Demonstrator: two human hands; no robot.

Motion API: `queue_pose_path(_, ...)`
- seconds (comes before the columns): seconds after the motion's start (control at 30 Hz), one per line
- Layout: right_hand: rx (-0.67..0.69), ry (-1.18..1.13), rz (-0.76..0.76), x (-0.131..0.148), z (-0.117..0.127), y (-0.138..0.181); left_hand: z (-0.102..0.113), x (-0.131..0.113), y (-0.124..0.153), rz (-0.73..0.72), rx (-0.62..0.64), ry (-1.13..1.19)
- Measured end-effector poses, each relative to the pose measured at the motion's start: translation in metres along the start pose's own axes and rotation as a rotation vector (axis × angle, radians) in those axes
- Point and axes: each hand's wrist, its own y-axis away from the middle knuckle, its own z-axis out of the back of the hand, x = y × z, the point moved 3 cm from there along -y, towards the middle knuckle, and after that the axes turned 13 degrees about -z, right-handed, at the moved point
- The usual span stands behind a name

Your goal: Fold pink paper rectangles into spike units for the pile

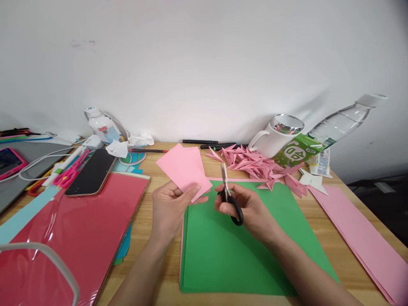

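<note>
My left hand pinches a stack of small pink paper sheets by its near corner and holds it tilted above the table. My right hand is closed round black-handled scissors, their blades pointing away from me, just right of the pink sheets. Both hands hover over a green sheet of paper lying on the wooden table. A thin pink strip lies along the green sheet's far edge.
A pile of folded pink paper pieces lies behind, beside a white mug, a green carton and a water bottle. Red paper in plastic, a phone and pink scissors lie left. Long pink sheets lie right.
</note>
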Motion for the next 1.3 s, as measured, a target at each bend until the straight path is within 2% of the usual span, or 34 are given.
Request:
queue_pose_path(0.1, -0.172, -0.088, 0.039, 0.001, 0.004, 0.000, -0.005, 0.007, 0.004, 0.101, 0.018, 0.047)
queue_pose_path(0.23, -0.243, -0.129, 0.103, 0.004, 0.004, 0.002, -0.012, 0.015, 0.010, 0.190, 0.038, 0.079)
queue_pose_path(0.57, -0.297, -0.146, 0.092, 0.005, 0.004, 0.004, -0.016, 0.020, 0.016, 0.224, 0.093, 0.115)
queue_pose_path(0.73, -0.310, -0.158, 0.060, 0.006, 0.004, 0.004, -0.016, 0.020, 0.015, 0.226, 0.078, 0.109)
queue_pose_path(1.07, -0.252, -0.193, -0.026, 0.002, 0.007, 0.000, -0.018, 0.016, 0.013, 0.322, 0.143, 0.183)
queue_pose_path(1.3, -0.241, -0.201, -0.030, -0.003, 0.008, -0.002, -0.022, 0.019, 0.017, 0.276, 0.188, 0.081)
